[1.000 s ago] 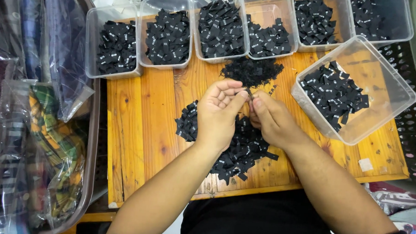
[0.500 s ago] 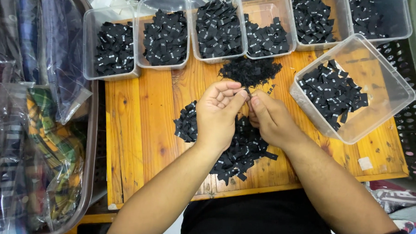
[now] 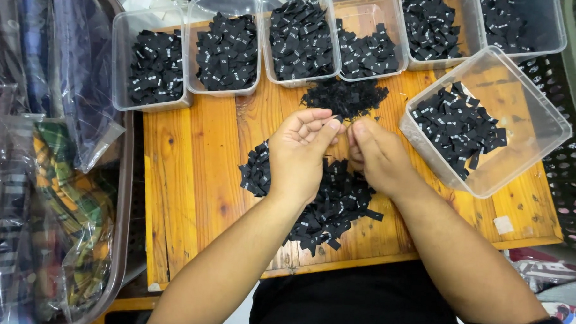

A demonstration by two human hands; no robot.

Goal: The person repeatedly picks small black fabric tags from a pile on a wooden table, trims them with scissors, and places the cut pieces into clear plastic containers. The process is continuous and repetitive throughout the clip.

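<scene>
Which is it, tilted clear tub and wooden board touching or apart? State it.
Touching. The head view shows the tilted clear tub of black labels resting its lower edge directly on the wooden board, with no gap visible.

A small wooden table (image 3: 192,178) of orange-toned planks fills the middle, evenly lit from above. To its left stands a brown bin (image 3: 120,239) of plastic-wrapped plaid fabrics (image 3: 57,192); to its right, a dark perforated basket (image 3: 571,185). Pale floor shows below.
</scene>
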